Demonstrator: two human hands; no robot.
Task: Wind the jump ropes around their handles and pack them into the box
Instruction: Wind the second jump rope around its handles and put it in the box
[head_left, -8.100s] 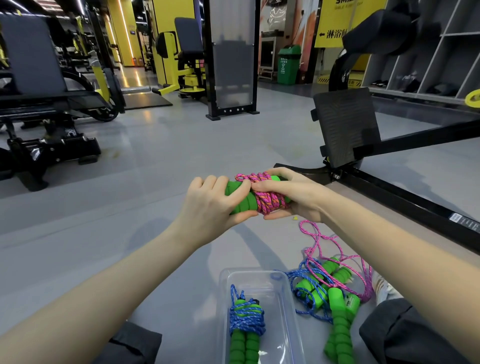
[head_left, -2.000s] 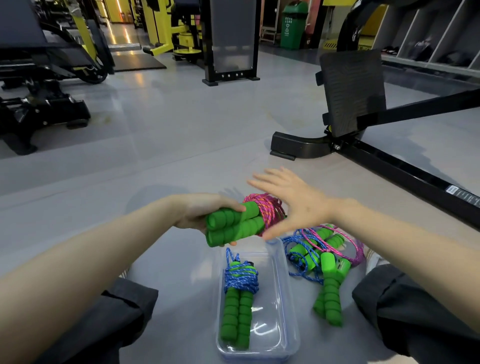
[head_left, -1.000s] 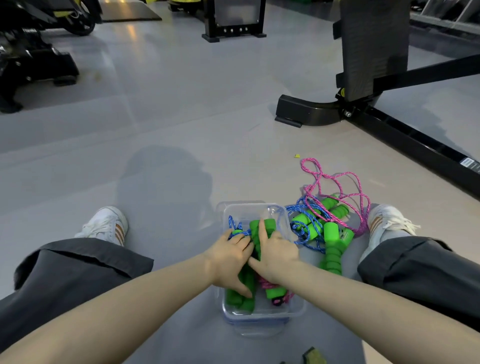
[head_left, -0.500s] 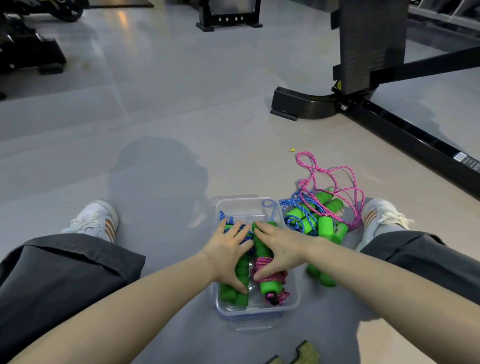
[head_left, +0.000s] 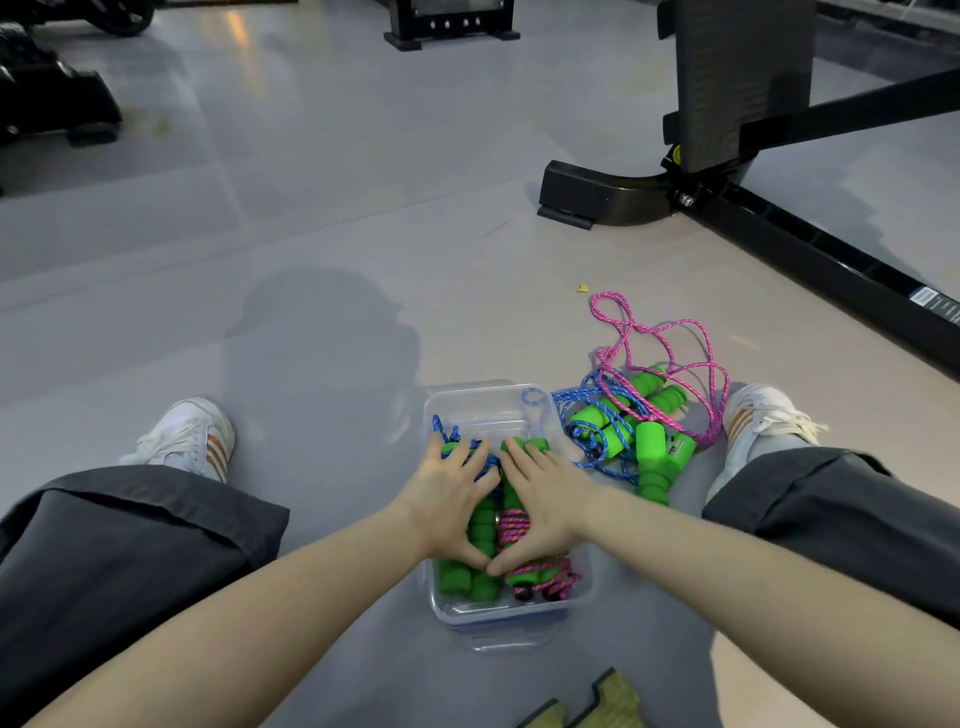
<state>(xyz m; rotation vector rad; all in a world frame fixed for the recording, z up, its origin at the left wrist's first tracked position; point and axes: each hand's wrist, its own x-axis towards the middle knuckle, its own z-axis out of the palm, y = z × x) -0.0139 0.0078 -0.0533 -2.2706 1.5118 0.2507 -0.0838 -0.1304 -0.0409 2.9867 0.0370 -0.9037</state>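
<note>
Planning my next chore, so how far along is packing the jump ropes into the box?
Done: a blue rope and a pink rope lie wound in the box. In hand: the left hand and right hand press on them. Left: the tangled pile of blue and pink ropes on the floor beside the box, not yet wound.

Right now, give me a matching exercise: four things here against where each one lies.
Things:
1. blue-wound rope
2. pink-wound rope
3. loose ropes
4. yellow scrap

Places:
A. bare floor, beyond the loose ropes
B. in the box, under the right hand
C. on the floor, right of the box
D. in the box, under the left hand

Pairs: 1-D, 2-B, 3-C, 4-A.
</note>
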